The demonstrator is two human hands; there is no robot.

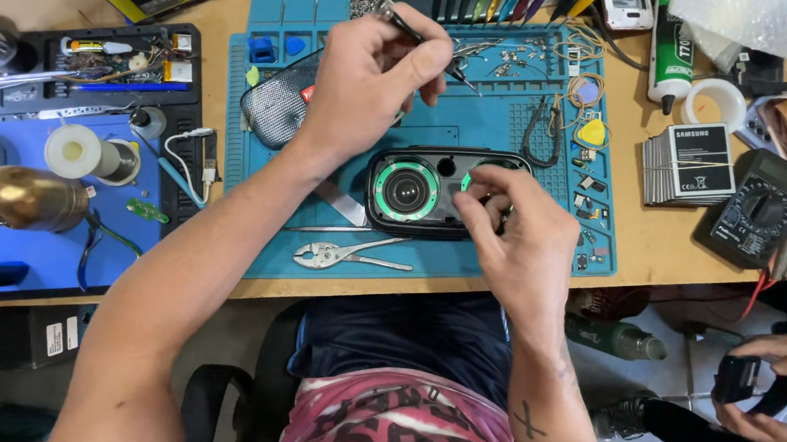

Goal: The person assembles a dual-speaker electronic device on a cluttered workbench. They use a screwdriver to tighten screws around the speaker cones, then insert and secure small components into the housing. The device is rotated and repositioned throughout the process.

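A: Eyes on the blue work mat (427,259), and the opened black speaker (432,191) lies dead centre of it, green-ringed driver (405,191) facing up.

B: The right hand (511,233) sits on the speaker's three o'clock end, fingers bunched narrow over the second driver. Whether they pinch anything, I cannot tell.

A: At twelve o'clock from the speaker, the left hand (371,74) hangs above the mat, closed on a slim dark tool (423,39), tip slanting toward three o'clock.

B: Just under that hand, at ten o'clock, the silver mesh grille (277,109) lies on the mat.

A: Pliers (346,254) lie at seven o'clock, near the mat's front edge, apart from the speaker.

B: Way out at four o'clock, another person's hands (770,385) hold a small dark device (735,377), off the bench.
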